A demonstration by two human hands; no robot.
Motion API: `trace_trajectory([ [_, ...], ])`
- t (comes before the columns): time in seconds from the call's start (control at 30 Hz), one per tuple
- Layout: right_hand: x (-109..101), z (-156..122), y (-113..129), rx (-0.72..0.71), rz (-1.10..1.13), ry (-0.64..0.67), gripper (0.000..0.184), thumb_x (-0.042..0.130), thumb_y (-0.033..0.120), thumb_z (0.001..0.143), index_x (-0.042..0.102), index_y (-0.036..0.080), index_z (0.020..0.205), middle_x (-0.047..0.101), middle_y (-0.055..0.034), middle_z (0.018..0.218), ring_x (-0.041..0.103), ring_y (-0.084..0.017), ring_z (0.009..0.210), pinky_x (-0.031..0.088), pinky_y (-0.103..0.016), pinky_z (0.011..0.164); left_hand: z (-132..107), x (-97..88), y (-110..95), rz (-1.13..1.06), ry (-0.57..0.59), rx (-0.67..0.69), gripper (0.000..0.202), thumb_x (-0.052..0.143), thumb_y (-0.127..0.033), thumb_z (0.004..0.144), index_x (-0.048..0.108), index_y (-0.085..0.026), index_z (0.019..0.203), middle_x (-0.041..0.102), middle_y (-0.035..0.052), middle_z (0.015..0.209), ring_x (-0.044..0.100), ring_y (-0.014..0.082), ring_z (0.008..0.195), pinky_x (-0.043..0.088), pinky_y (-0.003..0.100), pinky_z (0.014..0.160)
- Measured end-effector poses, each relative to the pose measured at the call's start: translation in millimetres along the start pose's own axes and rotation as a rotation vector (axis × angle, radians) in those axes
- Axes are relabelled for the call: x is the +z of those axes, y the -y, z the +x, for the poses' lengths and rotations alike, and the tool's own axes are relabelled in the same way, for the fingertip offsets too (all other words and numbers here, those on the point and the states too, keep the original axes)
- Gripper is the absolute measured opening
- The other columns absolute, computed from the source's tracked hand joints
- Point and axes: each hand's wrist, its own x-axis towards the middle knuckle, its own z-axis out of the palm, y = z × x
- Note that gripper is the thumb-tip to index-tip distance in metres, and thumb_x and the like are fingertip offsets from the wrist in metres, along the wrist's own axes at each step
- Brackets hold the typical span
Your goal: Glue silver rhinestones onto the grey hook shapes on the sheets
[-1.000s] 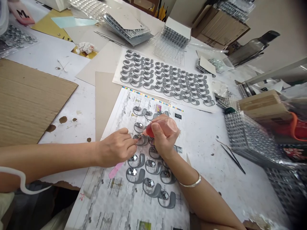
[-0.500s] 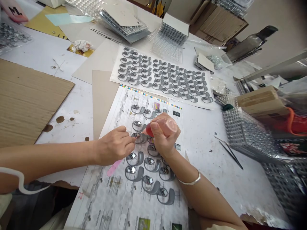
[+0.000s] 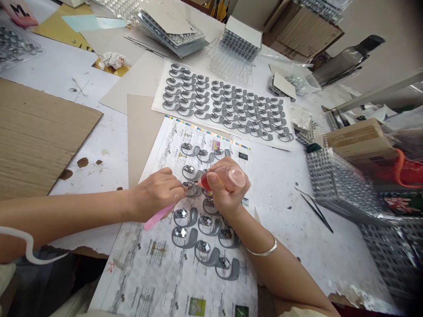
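Note:
A printed sheet (image 3: 172, 273) lies in front of me with several grey curved pieces (image 3: 185, 237) on it, each carrying a clear gem. My left hand (image 3: 155, 193) is closed in a pinch on a pink stick (image 3: 155, 219), its fingertips touching one grey piece at the sheet's middle. My right hand (image 3: 226, 187) is wrapped round a small clear bottle with a red tip (image 3: 206, 180), the tip pointing at that same piece. A silver bangle (image 3: 262, 252) circles my right wrist.
A second sheet (image 3: 228, 108) covered with several grey pieces lies behind. Brown cardboard (image 3: 36, 136) is at the left. Trays of gems (image 3: 343, 185) and black tweezers (image 3: 315, 211) are at the right. Blister packs (image 3: 231, 55) and boxes stand at the back.
The view has shifted slightly. My left hand has tilted, so more of the pink stick shows below it. Both hands stay at the same grey piece.

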Motion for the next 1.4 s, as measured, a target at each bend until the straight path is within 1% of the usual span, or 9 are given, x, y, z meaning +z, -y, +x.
trace_trajectory([
  [0.17, 0, 0, 3, -0.024, -0.008, 0.023, 0.019, 0.061, 0.028, 0.081, 0.056, 0.02, 0.065, 0.059, -0.002, 0.059, 0.055, -0.015, 0.057, 0.047, -0.033, 0.052, 3, -1.1, 1, -0.069, -0.037, -0.043, 0.01, 0.05, -0.01, 0.086, 0.055, -0.016, 0.08, 0.066, 0.0034, 0.071, 0.061, 0.0132, 0.064, 0.045, 0.029, 0.067],
  [0.37, -2, -2, 1, -0.039, 0.0, 0.048, 0.015, 0.062, 0.024, 0.08, 0.057, 0.02, 0.066, 0.059, -0.0019, 0.061, 0.054, -0.015, 0.057, 0.047, -0.033, 0.052, 5, -3.4, 2, -0.193, -0.072, -0.092, 0.009, 0.052, -0.006, 0.083, 0.055, -0.014, 0.082, 0.069, 0.0051, 0.077, 0.065, 0.0139, 0.068, 0.046, 0.028, 0.069],
  [0.53, -1, -3, 3, -0.017, 0.007, 0.056, 0.01, 0.062, 0.025, 0.08, 0.057, 0.021, 0.072, 0.06, -0.0018, 0.062, 0.054, -0.016, 0.055, 0.047, -0.034, 0.051, 6, -5.9, 6, -0.279, -0.031, -0.183, 0.007, 0.055, -0.008, 0.082, 0.058, -0.015, 0.081, 0.07, 0.002, 0.077, 0.066, 0.0128, 0.068, 0.046, 0.028, 0.071],
  [0.7, 1, -3, 6, -0.033, 0.004, 0.051, 0.011, 0.06, 0.025, 0.081, 0.056, 0.021, 0.071, 0.058, -0.001, 0.061, 0.053, -0.016, 0.055, 0.046, -0.034, 0.051, 9, -11.2, 9, -0.367, -0.006, -0.282, 0.006, 0.057, -0.011, 0.082, 0.059, -0.015, 0.078, 0.071, 0.0006, 0.077, 0.065, 0.012, 0.067, 0.047, 0.028, 0.075],
  [0.8, 2, -3, 5, -0.028, 0.002, 0.045, 0.013, 0.059, 0.026, 0.082, 0.056, 0.021, 0.07, 0.058, -0.0008, 0.061, 0.053, -0.016, 0.056, 0.046, -0.034, 0.051, 11, -13.3, 10, -0.397, 0.006, -0.32, 0.007, 0.058, -0.012, 0.081, 0.062, -0.016, 0.077, 0.07, -0.0011, 0.073, 0.064, 0.0111, 0.065, 0.048, 0.026, 0.074],
  [0.9, 3, -3, 5, -0.033, 0.004, 0.042, 0.013, 0.059, 0.026, 0.082, 0.056, 0.021, 0.07, 0.058, -0.0008, 0.061, 0.054, -0.016, 0.057, 0.045, -0.034, 0.051, 13, -13.7, 11, -0.424, 0.0, -0.333, 0.008, 0.06, -0.011, 0.079, 0.063, -0.017, 0.076, 0.07, -0.0022, 0.071, 0.063, 0.0106, 0.063, 0.048, 0.024, 0.072],
  [1.03, 4, -3, 4, -0.061, 0.041, 0.033, 0.008, 0.06, 0.021, 0.081, 0.058, 0.021, 0.074, 0.059, -0.0011, 0.064, 0.054, -0.016, 0.059, 0.045, -0.033, 0.052, 13, -13.3, 11, -0.435, -0.024, -0.337, 0.008, 0.062, -0.009, 0.077, 0.063, -0.016, 0.074, 0.07, -0.0024, 0.07, 0.064, 0.0106, 0.063, 0.049, 0.022, 0.07],
  [1.17, 5, -3, 4, -0.059, 0.063, 0.026, 0.006, 0.061, 0.019, 0.08, 0.059, 0.02, 0.075, 0.059, -0.0014, 0.066, 0.054, -0.016, 0.061, 0.045, -0.033, 0.053, 14, -13.3, 12, -0.445, -0.008, -0.345, 0.008, 0.063, -0.009, 0.076, 0.064, -0.016, 0.074, 0.07, -0.0023, 0.07, 0.063, 0.0103, 0.062, 0.049, 0.022, 0.071],
  [1.4, 5, -3, 4, -0.057, 0.031, 0.022, 0.011, 0.06, 0.023, 0.082, 0.059, 0.02, 0.071, 0.059, -0.0019, 0.065, 0.055, -0.016, 0.06, 0.046, -0.033, 0.052, 12, -13.0, 13, -0.452, -0.006, -0.355, 0.006, 0.063, -0.011, 0.078, 0.064, -0.016, 0.074, 0.07, -0.0015, 0.071, 0.064, 0.0107, 0.064, 0.05, 0.022, 0.07],
])
